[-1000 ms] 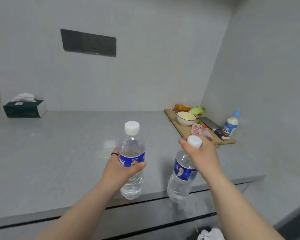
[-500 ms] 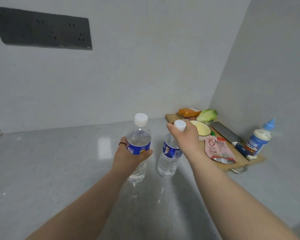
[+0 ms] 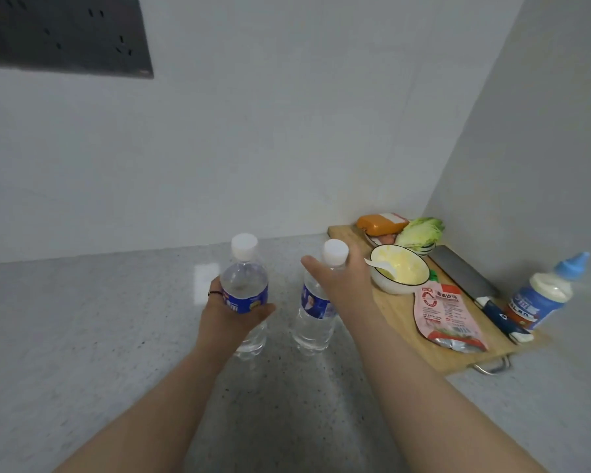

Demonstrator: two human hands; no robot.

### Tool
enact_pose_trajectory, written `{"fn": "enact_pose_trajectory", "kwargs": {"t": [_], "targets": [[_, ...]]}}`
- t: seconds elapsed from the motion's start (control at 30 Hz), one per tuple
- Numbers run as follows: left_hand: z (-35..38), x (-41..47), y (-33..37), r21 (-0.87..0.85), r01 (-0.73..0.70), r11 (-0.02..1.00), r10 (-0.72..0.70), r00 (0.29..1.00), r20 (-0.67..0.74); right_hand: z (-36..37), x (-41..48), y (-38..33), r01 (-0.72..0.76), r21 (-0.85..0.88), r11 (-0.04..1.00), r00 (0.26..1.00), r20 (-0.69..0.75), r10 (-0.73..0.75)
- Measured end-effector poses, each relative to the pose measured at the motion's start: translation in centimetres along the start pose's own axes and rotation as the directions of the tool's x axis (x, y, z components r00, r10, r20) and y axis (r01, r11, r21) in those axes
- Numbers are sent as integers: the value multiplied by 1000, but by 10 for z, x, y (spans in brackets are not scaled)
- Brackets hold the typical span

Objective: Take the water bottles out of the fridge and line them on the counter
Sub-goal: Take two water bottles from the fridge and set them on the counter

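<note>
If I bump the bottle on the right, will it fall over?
Probably fairly easily: the right bottle is tall and narrow. It looks full, so likely heavy and steadier. The right hand near its cap could catch it.

Your left hand (image 3: 231,317) wraps the label of one water bottle (image 3: 245,291); your right hand (image 3: 338,285) pinches the neck of a second water bottle (image 3: 316,312) just beside it. Both bottles stand upright on the speckled surface (image 3: 82,336). Right of your right hand lies a wooden cutting board (image 3: 403,322) bearing a bowl (image 3: 399,272).
</note>
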State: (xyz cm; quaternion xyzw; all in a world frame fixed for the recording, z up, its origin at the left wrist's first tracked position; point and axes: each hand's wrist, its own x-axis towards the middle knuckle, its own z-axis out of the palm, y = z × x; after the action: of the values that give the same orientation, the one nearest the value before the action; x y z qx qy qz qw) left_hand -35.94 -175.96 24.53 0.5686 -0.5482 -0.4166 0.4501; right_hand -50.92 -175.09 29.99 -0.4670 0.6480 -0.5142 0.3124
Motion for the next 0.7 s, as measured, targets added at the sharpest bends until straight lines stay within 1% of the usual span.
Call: {"fn": "enact_pose_trajectory", "kwargs": {"t": [0.1,0.17,0.23,0.3,0.37,0.47,0.63,0.7], "targets": [[-1,2,-6,28,-44,999,43,998,40,-1,-8,15,36,29,999,999,2,-36],[0,0,-14,69,-28,997,23,997,78,-4,-14,28,24,27,999,1000,-1,-24],[1,-3,-23,151,-21,988,5,994,108,-6,-24,44,-13,-23,1000,999,41,14],[4,-4,-31,232,6,973,-36,991,128,-2,-31,62,-78,-121,990,991,98,90],[5,-6,-34,287,78,955,-112,988,102,3,-34,75,-94,-211,973,986,113,120],[9,-7,-35,323,99,941,-129,989,74,6,-32,79,-102,-299,949,982,123,145],[10,-11,-30,352,103,930,-134,989,64,6,-31,77,-98,-320,942,979,137,148],[8,-18,-29,347,57,936,-88,993,75,0,-36,77,-91,-299,950,979,146,140]]}}
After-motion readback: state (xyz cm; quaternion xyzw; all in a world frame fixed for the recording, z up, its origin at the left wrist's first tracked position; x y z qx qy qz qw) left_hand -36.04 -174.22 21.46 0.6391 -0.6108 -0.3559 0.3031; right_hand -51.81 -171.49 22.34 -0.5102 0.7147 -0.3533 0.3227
